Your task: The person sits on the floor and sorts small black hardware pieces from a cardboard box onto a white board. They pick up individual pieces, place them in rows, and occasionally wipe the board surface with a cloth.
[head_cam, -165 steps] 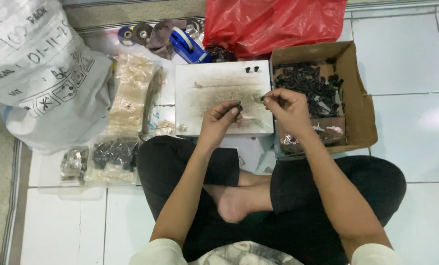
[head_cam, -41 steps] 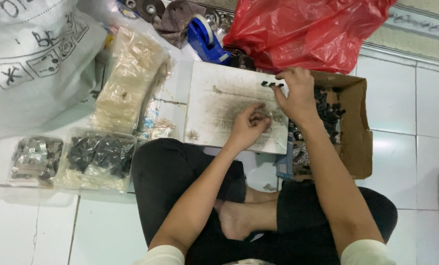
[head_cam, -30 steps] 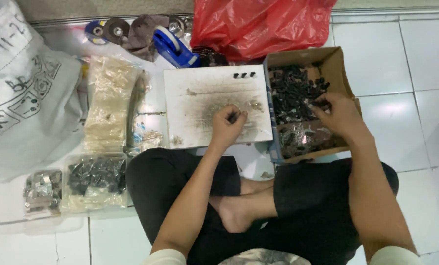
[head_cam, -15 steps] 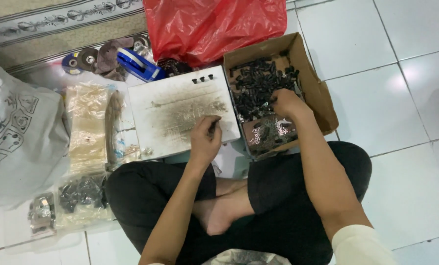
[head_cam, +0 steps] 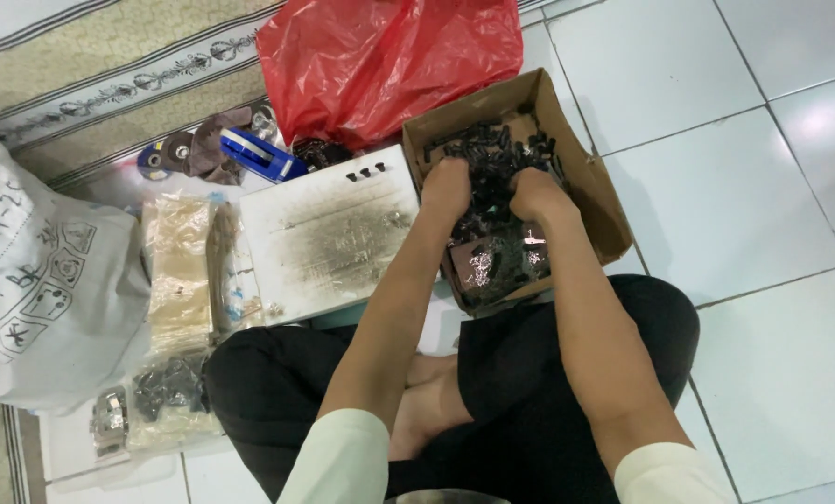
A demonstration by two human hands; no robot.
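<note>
Joining right hand [head_cam: 536, 194] in box [head_cam: 604, 201] | left hand [head_cam: 445, 187] off board [head_cam: 329, 233] | grips unclear

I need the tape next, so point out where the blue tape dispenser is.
In the head view the blue tape dispenser lies on the floor at upper left, just left of the red plastic bag and above the white board, beside some grinding discs.

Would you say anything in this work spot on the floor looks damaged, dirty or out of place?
The white board is smeared with dark grey smudges across its middle, and three small black parts sit loose at its top edge. The cardboard box has bent, splayed flaps. Both hands, left and right, are in its black parts. Nothing looks spilled.
</note>
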